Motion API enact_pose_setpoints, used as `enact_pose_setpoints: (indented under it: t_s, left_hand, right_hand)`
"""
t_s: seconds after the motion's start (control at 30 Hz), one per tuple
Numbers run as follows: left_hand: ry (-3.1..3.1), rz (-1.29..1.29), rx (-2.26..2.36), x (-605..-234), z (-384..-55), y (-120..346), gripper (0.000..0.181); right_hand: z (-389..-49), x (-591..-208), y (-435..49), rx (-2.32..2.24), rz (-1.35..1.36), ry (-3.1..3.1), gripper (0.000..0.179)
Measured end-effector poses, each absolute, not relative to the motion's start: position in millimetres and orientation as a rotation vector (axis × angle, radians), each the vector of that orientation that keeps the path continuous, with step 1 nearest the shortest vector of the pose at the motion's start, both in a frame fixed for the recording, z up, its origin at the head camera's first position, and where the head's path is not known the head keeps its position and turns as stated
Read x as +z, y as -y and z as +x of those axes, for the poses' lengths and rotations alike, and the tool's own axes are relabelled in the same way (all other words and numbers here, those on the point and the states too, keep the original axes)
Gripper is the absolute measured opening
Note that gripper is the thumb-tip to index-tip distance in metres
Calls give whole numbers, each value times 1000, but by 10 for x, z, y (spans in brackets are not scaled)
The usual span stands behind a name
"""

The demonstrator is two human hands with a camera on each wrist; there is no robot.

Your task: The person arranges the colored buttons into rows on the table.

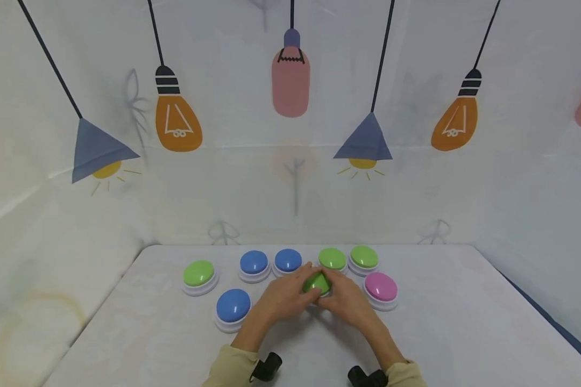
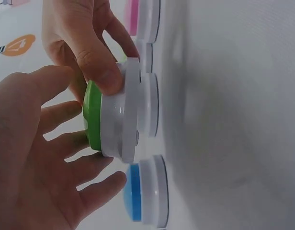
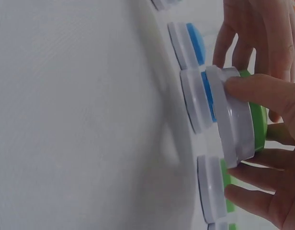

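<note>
A green push button [image 1: 317, 283] with a round white base is held just off the table between my two hands. My right hand [image 1: 349, 302] grips it, the thumb pressed on the white base [image 3: 231, 120] and the fingers on the far side. Around the green dome [image 2: 93, 117], my left hand [image 2: 42, 139] has its fingers spread and relaxed, some tips close against the button. In the right wrist view, the left hand [image 3: 262, 38] is beyond the button with its fingers fairly straight.
Around the hands on the white table [image 1: 445, 322] stand more buttons: a pink one [image 1: 381, 286] at right, two green ones [image 1: 332, 258] behind, two blue ones [image 1: 254, 262] back left, a nearer blue one [image 1: 233, 305] and a green one [image 1: 198, 273] far left. A printed curtain [image 1: 242, 188] hangs behind.
</note>
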State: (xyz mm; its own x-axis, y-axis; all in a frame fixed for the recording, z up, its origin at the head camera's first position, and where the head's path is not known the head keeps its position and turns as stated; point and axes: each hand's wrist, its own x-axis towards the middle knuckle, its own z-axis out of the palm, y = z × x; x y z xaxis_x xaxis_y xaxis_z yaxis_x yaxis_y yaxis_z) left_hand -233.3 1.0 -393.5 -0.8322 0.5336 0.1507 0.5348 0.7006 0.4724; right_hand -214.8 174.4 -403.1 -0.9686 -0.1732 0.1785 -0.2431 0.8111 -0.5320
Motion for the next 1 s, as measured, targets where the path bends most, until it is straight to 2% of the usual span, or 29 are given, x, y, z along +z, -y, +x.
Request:
enact_pose_setpoints:
  t_s: [0.6, 1.0]
  left_hand:
    - [2768, -962, -712, -3700, -2119, 283, 53]
    - [2750, -979, -602, -3828, -2018, 629, 65]
  right_hand:
    - [-2014, -3848, -1565, 828, 430, 2781, 73]
    - [-1991, -3963, -1332, 807, 583, 2784, 76]
